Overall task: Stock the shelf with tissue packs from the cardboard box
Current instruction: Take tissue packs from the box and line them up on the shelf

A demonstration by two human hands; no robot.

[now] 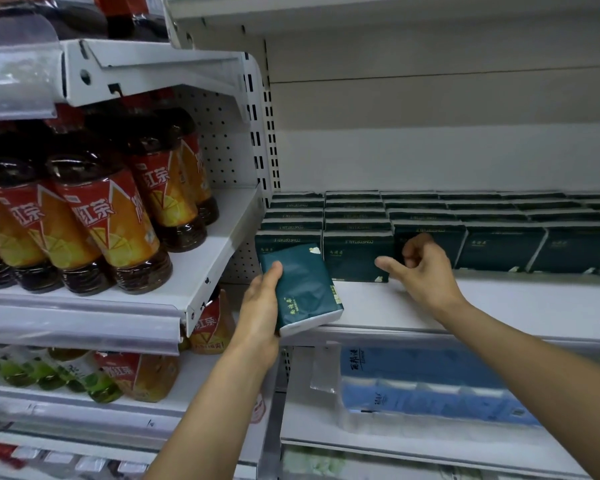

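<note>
Our left hand (260,306) grips a tissue pack (300,289) before the shelf (499,306), while our right hand (420,268), loosely curled and empty, steadies the stocked row (430,216).

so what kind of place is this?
Most likely a shop aisle: white metal slotted shelving carries rows of identical dark green tissue packs, and the next bay holds red-labelled bottles of brown tea behind clear plastic price-strip rails.
</note>
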